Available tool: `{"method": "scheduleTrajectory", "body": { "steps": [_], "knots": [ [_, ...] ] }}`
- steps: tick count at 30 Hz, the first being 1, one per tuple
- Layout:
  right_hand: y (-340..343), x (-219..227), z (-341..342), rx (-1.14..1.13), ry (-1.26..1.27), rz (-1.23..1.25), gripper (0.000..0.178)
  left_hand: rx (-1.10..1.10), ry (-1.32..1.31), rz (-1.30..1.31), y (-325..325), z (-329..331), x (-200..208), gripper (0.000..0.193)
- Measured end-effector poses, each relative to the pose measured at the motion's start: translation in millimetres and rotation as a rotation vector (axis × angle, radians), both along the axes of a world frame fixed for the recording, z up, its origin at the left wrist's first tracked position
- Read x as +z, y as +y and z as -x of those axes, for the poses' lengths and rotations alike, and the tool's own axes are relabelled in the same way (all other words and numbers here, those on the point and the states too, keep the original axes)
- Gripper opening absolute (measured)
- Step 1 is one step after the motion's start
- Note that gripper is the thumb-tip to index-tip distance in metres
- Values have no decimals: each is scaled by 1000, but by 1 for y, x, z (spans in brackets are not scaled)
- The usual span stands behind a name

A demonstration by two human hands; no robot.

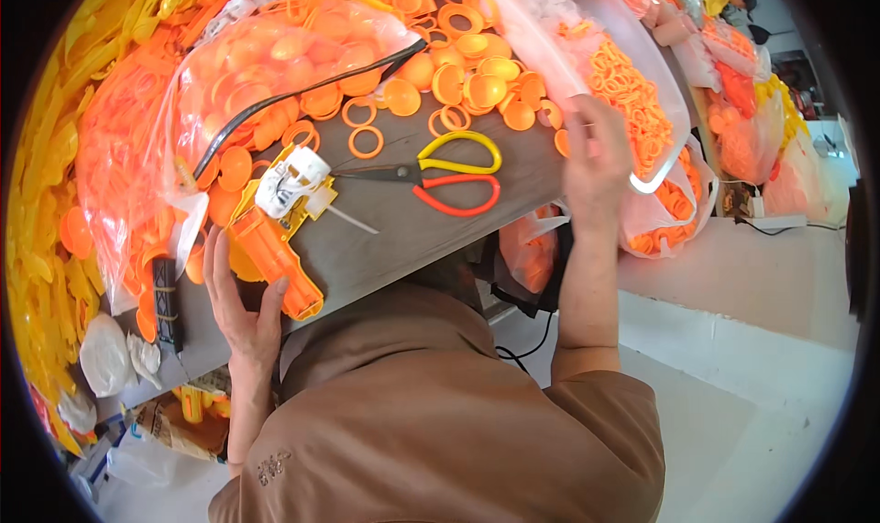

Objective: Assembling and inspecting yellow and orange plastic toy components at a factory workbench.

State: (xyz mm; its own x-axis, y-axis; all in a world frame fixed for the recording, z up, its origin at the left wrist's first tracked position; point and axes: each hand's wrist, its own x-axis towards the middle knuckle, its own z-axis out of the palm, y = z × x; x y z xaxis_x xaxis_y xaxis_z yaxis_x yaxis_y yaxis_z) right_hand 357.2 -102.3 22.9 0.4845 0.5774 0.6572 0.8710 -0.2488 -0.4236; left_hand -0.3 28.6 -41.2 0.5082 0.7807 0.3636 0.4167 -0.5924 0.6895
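An orange and yellow toy gun (280,253) lies on the grey tabletop with a white mechanism (291,182) set in its yellow half and a thin white rod sticking out. My left hand (240,308) holds it by the orange part, thumb on one side and fingers on the other. By the white rim of a plastic tub (649,182), my right hand (598,161) has its fingers bent together. Whether anything is in them is hidden. Scissors (431,170) with a yellow and a red handle lie between my hands, blades toward the toy gun.
Orange caps (484,90) and rings (365,142) are heaped at the back. Clear bags of orange parts (275,65) crowd the left, beside yellow pieces (46,184). Small orange rings (632,101) fill the tub. A dark-handled tool (165,303) lies at the left.
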Motion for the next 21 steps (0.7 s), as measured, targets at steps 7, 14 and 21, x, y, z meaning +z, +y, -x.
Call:
{"method": "scheduleTrajectory", "body": {
  "steps": [7,14,21],
  "knots": [
    [-9,27,-110,-168,-37,569,19,-32,58,-20,5,-6,7,72],
    [11,10,-130,-210,-181,715,14,-13,82,-8,4,-5,7,73],
    [7,49,-71,212,126,66,14,-61,-42,-11,6,-3,13,78]
  ]
}}
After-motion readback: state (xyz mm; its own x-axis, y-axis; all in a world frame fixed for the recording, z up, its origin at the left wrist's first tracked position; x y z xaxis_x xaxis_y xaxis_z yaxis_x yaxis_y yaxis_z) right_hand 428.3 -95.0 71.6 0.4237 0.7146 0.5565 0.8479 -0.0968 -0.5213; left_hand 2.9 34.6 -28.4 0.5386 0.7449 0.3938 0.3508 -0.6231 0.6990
